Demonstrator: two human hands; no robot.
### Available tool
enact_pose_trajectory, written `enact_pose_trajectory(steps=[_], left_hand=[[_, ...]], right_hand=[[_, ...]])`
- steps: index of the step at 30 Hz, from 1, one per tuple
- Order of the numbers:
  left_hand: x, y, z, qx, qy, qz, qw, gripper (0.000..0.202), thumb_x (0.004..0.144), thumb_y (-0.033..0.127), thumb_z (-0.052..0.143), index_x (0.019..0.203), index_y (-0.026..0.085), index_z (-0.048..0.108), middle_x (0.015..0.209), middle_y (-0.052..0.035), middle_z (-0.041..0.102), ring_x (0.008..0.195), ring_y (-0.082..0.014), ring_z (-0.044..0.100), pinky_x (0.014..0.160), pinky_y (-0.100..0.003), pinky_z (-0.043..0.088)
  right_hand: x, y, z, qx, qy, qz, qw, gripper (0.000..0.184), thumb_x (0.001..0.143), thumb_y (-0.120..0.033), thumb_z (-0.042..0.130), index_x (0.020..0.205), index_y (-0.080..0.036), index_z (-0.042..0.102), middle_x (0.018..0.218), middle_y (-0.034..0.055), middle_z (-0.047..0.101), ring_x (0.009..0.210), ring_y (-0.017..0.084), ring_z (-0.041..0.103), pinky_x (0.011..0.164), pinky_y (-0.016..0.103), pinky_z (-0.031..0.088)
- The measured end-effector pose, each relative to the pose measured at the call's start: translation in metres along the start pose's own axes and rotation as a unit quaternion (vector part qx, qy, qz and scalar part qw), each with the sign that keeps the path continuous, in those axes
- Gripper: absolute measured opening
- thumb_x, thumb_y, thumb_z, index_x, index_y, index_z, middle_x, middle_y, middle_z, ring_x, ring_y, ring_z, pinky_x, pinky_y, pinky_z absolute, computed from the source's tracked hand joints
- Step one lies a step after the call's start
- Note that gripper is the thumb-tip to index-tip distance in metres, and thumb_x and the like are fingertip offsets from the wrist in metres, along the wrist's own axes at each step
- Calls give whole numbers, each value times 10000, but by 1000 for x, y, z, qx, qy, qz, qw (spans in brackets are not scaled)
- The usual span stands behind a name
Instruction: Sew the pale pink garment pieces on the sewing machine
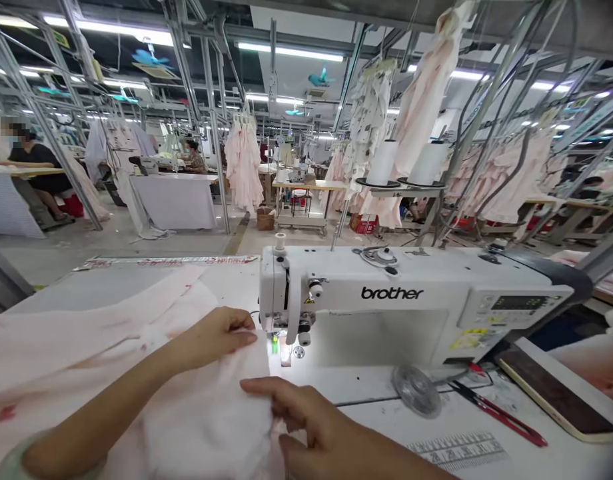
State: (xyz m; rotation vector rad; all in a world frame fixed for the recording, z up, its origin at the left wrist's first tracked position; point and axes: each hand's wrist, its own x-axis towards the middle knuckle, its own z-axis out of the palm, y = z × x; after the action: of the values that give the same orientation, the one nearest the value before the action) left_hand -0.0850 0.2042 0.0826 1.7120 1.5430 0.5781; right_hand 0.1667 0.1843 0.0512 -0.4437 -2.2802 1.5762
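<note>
Pale pink printed fabric (201, 407) spreads over the left of the sewing table, its right edge near the needle area of a white brother sewing machine (336, 287). My left hand (229, 337) pinches the fabric's upper edge between thumb and fingers, just left of the presser foot (285, 350). Lower down, my right hand (306, 417) holds the right edge, with the index finger stretched over the cloth and the other fingers curled at the edge. Part of the cloth in that hand is hidden by the fingers.
Red-handled thread snips (506, 413), a phone (556, 393), a clear round dish (417, 390) and a printed ruler scale (456, 450) lie right. Thread cones (384, 163) stand behind the machine. Hanging pink garments (244, 163) and a seated person (31, 153) appear farther back.
</note>
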Motion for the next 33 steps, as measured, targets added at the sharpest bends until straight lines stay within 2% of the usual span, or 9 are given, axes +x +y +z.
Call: enact_pose_trajectory(steps=[2, 4, 7, 9, 13, 16, 19, 25, 33], left_hand=[[13, -6, 10, -10, -12, -15, 1000, 287, 831, 462, 541, 767, 184, 572, 606, 38, 508, 538, -137, 482, 505, -236, 338], [25, -11, 19, -8, -15, -18, 1000, 254, 802, 415, 542, 692, 186, 533, 567, 34, 505, 511, -135, 479, 498, -241, 335], [39, -16, 28, 6, -13, -8, 1000, 220, 730, 333, 567, 591, 198, 465, 537, 28, 497, 515, -138, 479, 502, -248, 327], [42, -18, 32, 19, -6, 1, 1000, 165, 696, 292, 573, 599, 201, 476, 552, 27, 514, 544, -149, 496, 514, -252, 328], [31, -16, 39, 41, 25, 21, 999, 65, 738, 253, 531, 699, 204, 549, 704, 19, 610, 714, -182, 572, 627, -259, 379], [13, -13, 46, 53, 20, 25, 998, 71, 770, 246, 538, 737, 209, 590, 761, 14, 646, 777, -196, 599, 691, -267, 403], [-1, -13, 55, 67, 19, 22, 997, 57, 777, 241, 549, 744, 219, 590, 760, 6, 655, 759, -204, 610, 683, -274, 420], [-3, -14, 60, 75, 37, 30, 996, 172, 881, 293, 456, 804, 222, 593, 802, -11, 663, 775, -210, 602, 704, -289, 431], [5, -8, 61, 106, 63, -3, 992, 109, 811, 237, 440, 724, 214, 502, 691, 9, 598, 689, -188, 554, 660, -290, 394]], right_hand=[[2, 7, -15, -197, 2, -52, 979, 671, 841, -70, 502, 1478, -237, 373, 1263, 111, 602, 1107, 203, 578, 913, 317, 463], [10, 19, -27, -364, -9, -128, 922, 527, 898, -83, 492, 1418, -147, 429, 1150, 133, 656, 1103, 225, 575, 942, 343, 445], [26, 39, -38, -536, -24, -199, 820, 297, 990, -145, 459, 1281, -108, 504, 866, 69, 670, 831, 200, 594, 755, 323, 453], [31, 48, -42, -580, -10, -209, 787, 269, 997, -154, 466, 1262, -119, 493, 816, 32, 641, 710, 179, 552, 645, 315, 414], [30, 55, -40, -572, 19, -194, 797, 185, 959, -218, 568, 1130, -158, 535, 891, 13, 625, 715, 162, 526, 615, 316, 390], [22, 52, -35, -544, 10, -239, 804, 100, 969, -272, 561, 1002, -177, 570, 901, 3, 617, 736, 153, 518, 611, 310, 386], [16, 46, -31, -540, 12, -282, 793, 112, 995, -222, 500, 949, -174, 591, 913, -1, 630, 682, 134, 487, 544, 302, 338], [15, 45, -34, -544, 22, -270, 794, 130, 983, -151, 490, 942, -140, 612, 877, 25, 647, 660, 152, 484, 542, 306, 348], [18, 51, -36, -523, 65, -273, 805, 194, 1010, -142, 423, 1075, -84, 597, 932, 86, 679, 758, 185, 567, 624, 318, 411]])
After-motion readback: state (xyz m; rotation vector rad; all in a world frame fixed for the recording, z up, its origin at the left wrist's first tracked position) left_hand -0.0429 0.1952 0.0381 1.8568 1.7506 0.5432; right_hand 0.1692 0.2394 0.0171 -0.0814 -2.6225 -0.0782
